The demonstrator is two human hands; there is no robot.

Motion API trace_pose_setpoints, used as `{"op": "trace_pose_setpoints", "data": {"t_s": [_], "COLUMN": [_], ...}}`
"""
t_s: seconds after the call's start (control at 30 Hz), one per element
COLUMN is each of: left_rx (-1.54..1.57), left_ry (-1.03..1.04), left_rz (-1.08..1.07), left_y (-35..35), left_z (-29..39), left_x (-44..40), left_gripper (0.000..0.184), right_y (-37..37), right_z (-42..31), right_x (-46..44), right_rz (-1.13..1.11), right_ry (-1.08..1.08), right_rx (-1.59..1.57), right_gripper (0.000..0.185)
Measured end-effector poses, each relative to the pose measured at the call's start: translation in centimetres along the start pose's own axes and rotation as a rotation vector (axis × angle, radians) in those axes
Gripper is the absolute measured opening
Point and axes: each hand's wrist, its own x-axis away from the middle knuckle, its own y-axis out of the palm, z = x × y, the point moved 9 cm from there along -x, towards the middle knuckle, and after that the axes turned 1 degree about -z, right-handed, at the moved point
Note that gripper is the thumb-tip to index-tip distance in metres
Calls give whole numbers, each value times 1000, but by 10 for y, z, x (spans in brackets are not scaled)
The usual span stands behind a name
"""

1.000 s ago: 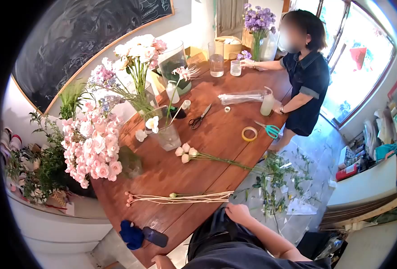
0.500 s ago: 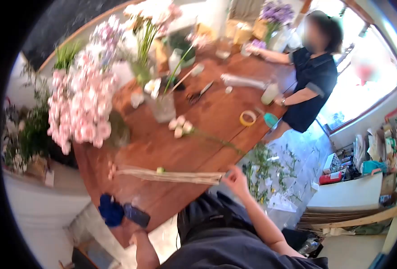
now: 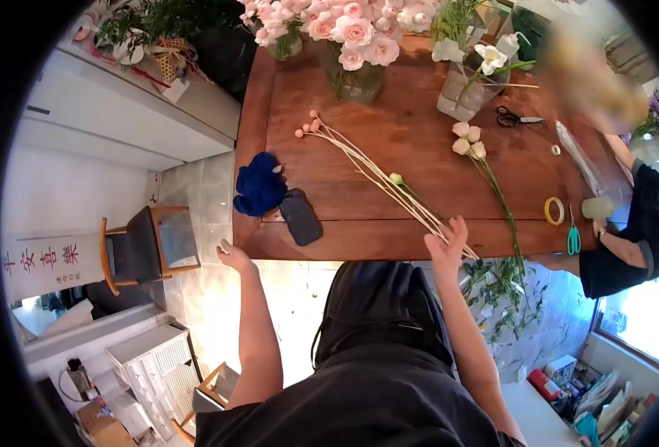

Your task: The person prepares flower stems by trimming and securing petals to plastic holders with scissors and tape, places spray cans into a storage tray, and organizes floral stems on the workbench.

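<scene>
Over the table's front edge, my right hand [image 3: 448, 246] lies against the lower ends of a bundle of pale, thin stems [image 3: 378, 175], its thumb and fingers apart. The stems end in small pinkish balls [image 3: 311, 125] at the upper left. Among them lies a green stem with a pale bud [image 3: 395, 179]. My left hand [image 3: 235, 256] hangs in the air off the table's front left corner, holding nothing, fingers loosely apart. Nearest to it are a dark phone [image 3: 300, 217] and a crumpled dark blue cloth [image 3: 260, 185]. Pale pink roses [image 3: 469, 140] on long stems lie right of the bundle.
Glass vases hold pink roses [image 3: 353, 31] and white flowers [image 3: 491, 58] at the back. Black scissors [image 3: 518, 117], yellow tape [image 3: 553, 211] and teal scissors [image 3: 574, 240] lie to the right. A co-worker [image 3: 627, 238] stands at the right end. Cut greenery [image 3: 509, 298] covers the floor.
My view has turned, with the table now straight ahead. My left hand shows more fully beside the corner. My right hand has stayed by the stem ends, its fingers now spread more.
</scene>
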Motion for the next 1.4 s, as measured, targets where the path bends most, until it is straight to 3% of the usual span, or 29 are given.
{"op": "trace_pose_setpoints", "data": {"t_s": [0.07,0.13,0.17,0.2,0.23,0.27,0.3,0.33,0.43,0.47,0.5,0.57,0.6,0.7,0.8,0.87,0.93,0.97,1.0,1.03,1.1,1.13,1.2,1.23,1.27,1.3,1.4], "left_rx": [-3,-250,-71,-333,-943,-479,-25,35,96,136,184,298,356,205,-49,24,78,90,88,90,76,123,162,159,110,65,41], "left_ry": [124,388,419,817,912,813,388,262,143,112,78,-3,-42,-159,-221,-308,-229,-175,-196,-192,-168,-172,-224,-273,-250,-225,-103], "left_rz": [-164,-351,-441,-478,-564,-744,-818,-847,-941,-964,-987,-979,-972,-948,-798,-834,-890,-901,-739,-772,-779,-785,-834,-876,-897,-919,-997], "left_y": [23,45,57,68,74,74,76,71,46,38,31,32,35,33,-8,-26,-44,-48,-51,-43,-20,-7,26,42,55,65,85], "left_z": [-18,-59,-105,-115,-76,-72,-57,-15,162,208,245,263,266,224,168,121,110,97,110,105,117,114,87,69,58,48,19], "left_x": [-30,-84,-130,-167,-174,-231,-266,-280,-259,-248,-237,-249,-256,-257,-241,-275,-263,-270,-242,-236,-188,-168,-131,-108,-84,-61,-17], "left_gripper": [59,51,44,36,33,34,37,42,56,61,66,65,65,69,71,71,69,68,69,71,81,83,84,85,83,81,78], "right_y": [-5,-53,-92,-142,-194,-245,-290,-321,-353,-392,-427,-448,-459,-503,-601,-689,-776,-806,-826,-831,-803,-771,-602,-537,-473,-404,-140], "right_z": [9,7,-7,-26,-50,-80,-107,-141,-255,-264,-270,-283,-278,-253,-240,-243,-254,-266,-275,-278,-271,-246,-182,-123,-57,11,66], "right_x": [-18,-40,-67,-90,-113,-135,-146,-149,-112,-112,-106,-65,-52,-12,44,106,168,189,198,192,145,115,52,25,3,-12,-9], "right_rz": [-30,44,112,226,335,345,346,354,480,594,703,784,729,689,848,945,1090,1189,1290,1349,1316,1229,786,608,516,575,278], "right_ry": [-52,-99,-140,-269,-403,-501,-588,-578,-619,-495,-360,-336,-179,-10,227,229,202,161,81,-21,-236,-305,-769,-559,-383,-225,-108], "right_rx": [94,306,465,688,907,917,923,914,1076,1226,1372,1216,1062,1065,1486,1597,1636,1614,1528,1411,1102,1134,1699,1271,633,184,-8], "right_gripper": [87,88,89,87,85,84,84,83,84,86,87,93,97,98,90,86,84,83,83,83,78,70,46,46,47,49,64]}}
